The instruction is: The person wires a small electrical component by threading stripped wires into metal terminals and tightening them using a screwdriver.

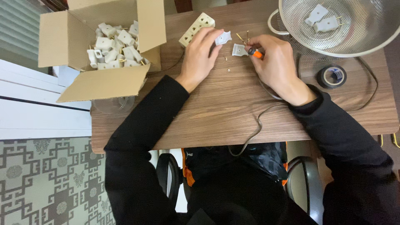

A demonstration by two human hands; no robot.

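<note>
On desk, R hand [273,58] w/ screwdriver [255,53], plug half [238,49]

A single head-worn camera looks almost straight down from above the seated person, close enough that the wooden table [233,112] fills the upper and middle frame. Its lower edge takes in the person's lap and chair, its left side the patterned floor [46,183]. No second view overlaps it.

Colander [291,25] rim cut off top, right — screwdriver [255,53] shaft hidden under right hand [275,62].
</note>
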